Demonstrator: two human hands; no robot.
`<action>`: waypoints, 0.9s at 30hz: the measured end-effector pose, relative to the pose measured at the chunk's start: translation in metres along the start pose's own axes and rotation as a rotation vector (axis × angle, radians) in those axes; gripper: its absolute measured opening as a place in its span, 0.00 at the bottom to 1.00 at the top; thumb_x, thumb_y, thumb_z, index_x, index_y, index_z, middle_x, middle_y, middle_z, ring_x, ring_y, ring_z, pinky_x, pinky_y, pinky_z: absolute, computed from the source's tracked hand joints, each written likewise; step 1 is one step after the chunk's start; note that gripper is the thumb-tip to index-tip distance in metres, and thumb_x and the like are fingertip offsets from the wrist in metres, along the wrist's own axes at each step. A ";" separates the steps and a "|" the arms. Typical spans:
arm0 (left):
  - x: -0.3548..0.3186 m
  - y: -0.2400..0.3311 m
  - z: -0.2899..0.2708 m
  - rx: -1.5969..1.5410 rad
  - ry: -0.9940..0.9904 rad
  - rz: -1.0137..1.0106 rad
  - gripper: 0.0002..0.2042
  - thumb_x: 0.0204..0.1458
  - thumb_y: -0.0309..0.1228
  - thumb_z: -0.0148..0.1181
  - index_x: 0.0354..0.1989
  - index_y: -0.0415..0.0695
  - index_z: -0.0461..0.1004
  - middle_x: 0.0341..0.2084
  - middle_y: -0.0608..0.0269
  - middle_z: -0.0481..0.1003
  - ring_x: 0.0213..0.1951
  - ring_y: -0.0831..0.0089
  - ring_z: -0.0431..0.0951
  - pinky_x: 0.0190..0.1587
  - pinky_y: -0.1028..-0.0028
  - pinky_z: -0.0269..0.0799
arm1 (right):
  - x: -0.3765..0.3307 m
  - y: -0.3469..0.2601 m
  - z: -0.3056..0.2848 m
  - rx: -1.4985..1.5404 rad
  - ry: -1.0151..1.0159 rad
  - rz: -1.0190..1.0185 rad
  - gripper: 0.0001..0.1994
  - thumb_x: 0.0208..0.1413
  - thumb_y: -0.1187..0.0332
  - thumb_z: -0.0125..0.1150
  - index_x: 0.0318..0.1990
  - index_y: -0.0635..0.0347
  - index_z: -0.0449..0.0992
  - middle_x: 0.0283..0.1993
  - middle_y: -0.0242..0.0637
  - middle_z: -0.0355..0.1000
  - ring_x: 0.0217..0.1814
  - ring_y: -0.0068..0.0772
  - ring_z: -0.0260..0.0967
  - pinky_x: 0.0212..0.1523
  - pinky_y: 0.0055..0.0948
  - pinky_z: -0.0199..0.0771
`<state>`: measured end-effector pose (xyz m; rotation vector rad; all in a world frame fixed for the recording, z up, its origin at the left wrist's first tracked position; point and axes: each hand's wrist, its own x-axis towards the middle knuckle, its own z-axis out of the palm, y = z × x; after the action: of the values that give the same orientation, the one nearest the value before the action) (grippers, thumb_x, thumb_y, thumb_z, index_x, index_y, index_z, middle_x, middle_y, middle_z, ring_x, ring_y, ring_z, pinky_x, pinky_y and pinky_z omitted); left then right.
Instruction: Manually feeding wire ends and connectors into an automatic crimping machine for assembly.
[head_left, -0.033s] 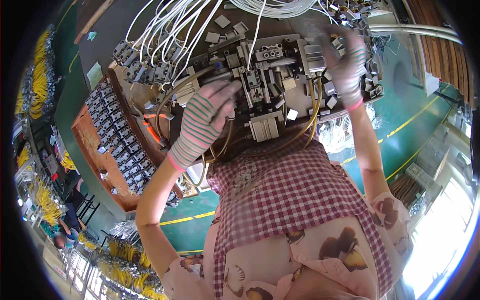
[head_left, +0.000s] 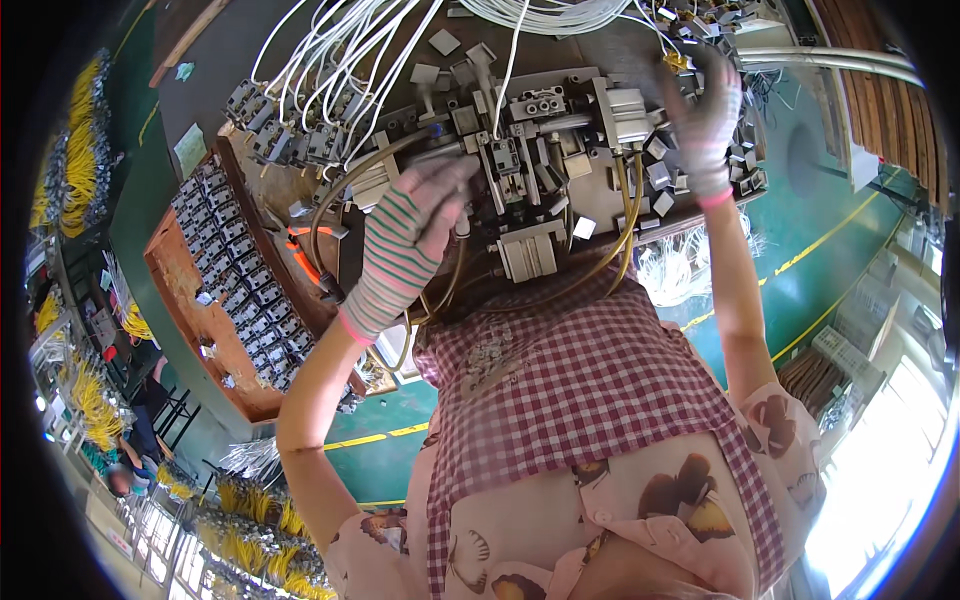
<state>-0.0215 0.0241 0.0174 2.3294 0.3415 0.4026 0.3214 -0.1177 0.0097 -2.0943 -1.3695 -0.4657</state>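
Note:
My left hand (head_left: 400, 240), in a striped knit glove, is at the left side of a metal clamping fixture (head_left: 530, 255). Its fingers curl together beside a small fitting (head_left: 462, 226), and what they grip is hidden. A grey connector housing (head_left: 505, 157) sits in the middle of the fixture, with a white cable (head_left: 513, 65) rising from it. My right hand (head_left: 705, 130), also gloved, is raised right of the fixture, over loose grey housing pieces (head_left: 658, 177). Its thumb and blurred fingers are apart. A small brass-coloured part (head_left: 677, 62) shows between them; I see no hold on it.
On the left a wooden tray (head_left: 205, 335) holds rows of grey connectors (head_left: 240, 270). Orange-handled pliers (head_left: 305, 255) lie beside it. White cables with connectors (head_left: 325, 145) spread at the far left of the bench. Brown air hoses (head_left: 630, 220) loop in front of the fixture.
My right hand has shifted slightly right and its fingers have opened up. Metal blocks at the fixture's upper left and right have moved a little. My left hand has hardly moved.

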 end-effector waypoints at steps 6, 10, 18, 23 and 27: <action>0.044 0.025 0.020 -0.409 0.144 -0.200 0.25 0.54 0.36 0.62 0.60 0.42 0.68 0.43 0.58 0.76 0.33 0.76 0.75 0.36 0.76 0.73 | -0.013 0.066 0.028 -0.336 -0.223 -0.026 0.18 0.47 0.57 0.67 0.46 0.49 0.76 0.39 0.40 0.76 0.43 0.50 0.71 0.44 0.48 0.69; 0.066 0.064 -0.057 -0.441 -0.004 -0.528 0.19 0.56 0.49 0.60 0.41 0.44 0.80 0.21 0.70 0.75 0.23 0.86 0.68 0.24 0.81 0.61 | -0.010 0.041 -0.012 -0.104 -0.209 0.045 0.14 0.48 0.59 0.68 0.42 0.49 0.78 0.35 0.39 0.76 0.37 0.45 0.73 0.38 0.40 0.73; 0.043 -0.080 -0.165 0.831 0.340 -0.342 0.17 0.57 0.43 0.57 0.49 0.46 0.78 0.49 0.46 0.75 0.52 0.52 0.74 0.56 0.62 0.68 | -0.003 0.009 -0.048 0.177 -0.158 0.078 0.14 0.50 0.74 0.65 0.45 0.58 0.76 0.41 0.40 0.75 0.40 0.41 0.74 0.42 0.31 0.73; 0.010 -0.024 -0.145 0.575 0.612 -0.200 0.14 0.54 0.29 0.61 0.49 0.41 0.77 0.48 0.52 0.74 0.51 0.58 0.75 0.55 0.67 0.69 | 0.005 0.019 -0.038 -0.130 -0.113 -0.278 0.15 0.50 0.75 0.63 0.48 0.56 0.76 0.41 0.41 0.76 0.38 0.45 0.73 0.42 0.37 0.72; -0.024 -0.038 -0.159 0.353 0.834 -0.234 0.12 0.53 0.21 0.61 0.47 0.40 0.78 0.46 0.57 0.74 0.48 0.69 0.75 0.52 0.72 0.71 | -0.059 0.079 0.027 -0.075 -0.296 -0.192 0.12 0.54 0.72 0.59 0.47 0.57 0.77 0.42 0.47 0.76 0.41 0.47 0.74 0.43 0.41 0.72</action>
<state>-0.1085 0.1413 0.0939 2.2963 1.1439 1.2732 0.3687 -0.1656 -0.0669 -2.1668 -1.7581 -0.2942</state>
